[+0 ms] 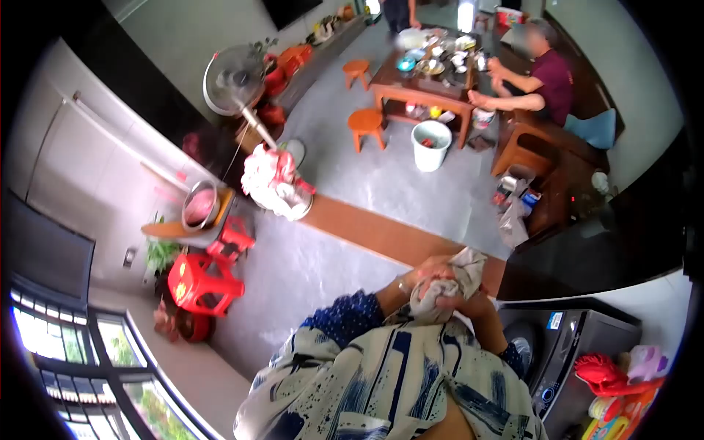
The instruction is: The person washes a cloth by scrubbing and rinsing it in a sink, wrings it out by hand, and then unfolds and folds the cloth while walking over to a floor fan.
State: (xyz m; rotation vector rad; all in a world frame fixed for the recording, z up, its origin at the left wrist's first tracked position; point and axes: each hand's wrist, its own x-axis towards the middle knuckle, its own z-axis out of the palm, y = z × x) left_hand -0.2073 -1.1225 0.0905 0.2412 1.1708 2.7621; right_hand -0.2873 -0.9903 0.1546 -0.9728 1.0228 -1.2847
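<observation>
A crumpled light-grey cloth (pixel 469 268) is bunched up in front of my chest. My left hand (pixel 425 274), with a band at its wrist, is closed around one side of it. From the other side my right hand (pixel 460 299) grips the same cloth, its fingers wrapped into the folds. Part of the cloth sticks out above the hands, and some fingers are hidden in it. Below them is my white and blue patterned garment (pixel 396 367).
A dark washing machine (pixel 579 345) stands close on my right, red gloves (pixel 601 375) on top. Red plastic stools (pixel 202 282) and a standing fan (pixel 235 81) are at left. Ahead, a person (pixel 546 77) sits by a wooden table (pixel 418 94) bearing dishes, near a bin (pixel 431 147).
</observation>
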